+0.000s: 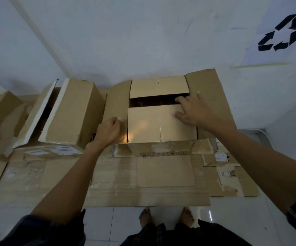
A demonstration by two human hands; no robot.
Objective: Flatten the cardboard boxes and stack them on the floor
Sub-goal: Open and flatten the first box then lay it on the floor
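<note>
A brown cardboard box (154,125) stands upright against the wall in the middle, its top flaps partly folded in with a dark gap between them. My left hand (109,131) grips the box's left side flap at its near edge. My right hand (191,110) lies on the near top flap, fingers spread, with the fingertips at the gap. Flattened cardboard sheets (143,181) lie spread on the floor in front of the box. A second box (69,112) leans tilted to the left, open at its side.
More cardboard (0,112) is piled at the far left. A recycling symbol (280,32) marks the white wall at the upper right. My bare feet (166,217) stand on white floor tiles just before the flattened sheets. A pale raised ledge (257,134) sits at right.
</note>
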